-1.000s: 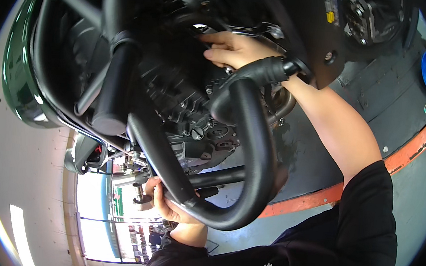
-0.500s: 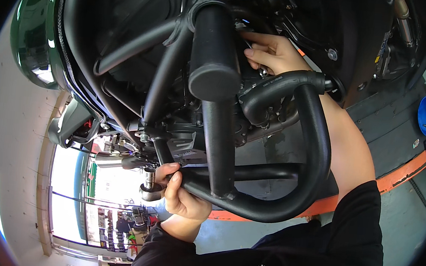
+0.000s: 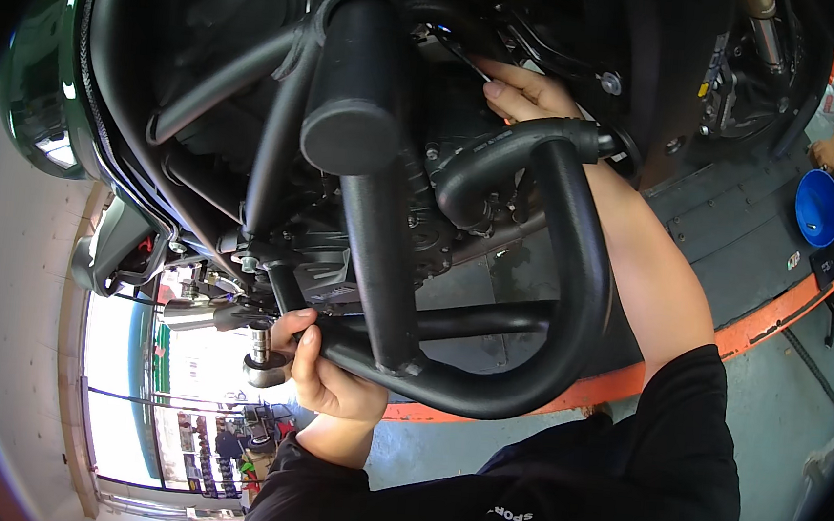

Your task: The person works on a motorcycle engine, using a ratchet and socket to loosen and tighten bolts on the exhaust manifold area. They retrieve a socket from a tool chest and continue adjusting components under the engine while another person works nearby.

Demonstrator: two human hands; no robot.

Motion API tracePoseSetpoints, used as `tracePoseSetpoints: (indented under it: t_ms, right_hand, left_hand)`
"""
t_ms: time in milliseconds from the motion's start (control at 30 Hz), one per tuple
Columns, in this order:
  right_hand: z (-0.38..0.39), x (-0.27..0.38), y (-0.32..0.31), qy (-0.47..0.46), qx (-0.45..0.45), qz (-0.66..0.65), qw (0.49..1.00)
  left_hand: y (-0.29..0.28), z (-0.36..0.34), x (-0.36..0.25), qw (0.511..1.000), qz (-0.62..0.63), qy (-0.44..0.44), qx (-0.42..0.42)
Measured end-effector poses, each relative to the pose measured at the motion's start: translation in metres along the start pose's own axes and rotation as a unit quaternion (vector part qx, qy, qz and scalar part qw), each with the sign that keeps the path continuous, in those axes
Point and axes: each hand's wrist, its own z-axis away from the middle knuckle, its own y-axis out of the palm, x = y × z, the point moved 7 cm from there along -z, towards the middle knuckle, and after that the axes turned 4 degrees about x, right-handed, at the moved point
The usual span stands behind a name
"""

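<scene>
A black tubular crash bar point(image 3: 484, 398) is on the motorcycle in front of me. My left hand point(image 3: 329, 381) is closed around the lower left of this bar. A ratchet wrench point(image 3: 265, 370) with a shiny socket point(image 3: 261, 342) sticks out past its fingers; its handle is hidden by the hand. Behind the padded part of the bar point(image 3: 504, 155), my right hand point(image 3: 533, 93) reaches in beside the engine point(image 3: 410, 226). Between its thumb and fingers is a thin dark rod-like tool point(image 3: 468, 61), whose far end reaches into the shadowed frame.
A thick black capped tube point(image 3: 348, 138) juts out toward me. The motorcycle stands over a dark lift platform point(image 3: 704, 224) with an orange edge point(image 3: 765, 322). At the right, another person's hand point(image 3: 831, 146) is near a blue bowl point(image 3: 819, 209) with a small item inside.
The view has shifted, so the motorcycle and both hands appear farther left. The thin tool in my right hand shows more clearly. My left hand keeps its hold on the bar.
</scene>
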Motion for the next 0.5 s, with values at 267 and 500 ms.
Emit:
tracePoseSetpoints:
  t_ms: [267, 500]
  right_hand:
    - [0.059, 0.008, -0.006, -0.045, 0.035, 0.072, 0.996]
    - [0.156, 0.000, -0.035, 0.020, -0.059, 0.083, 0.995]
  left_hand:
    - [0.001, -0.003, -0.004, 1.000, 0.009, -0.023, -0.018]
    - [0.008, -0.003, 0.000, 0.981, 0.178, -0.080, -0.013]
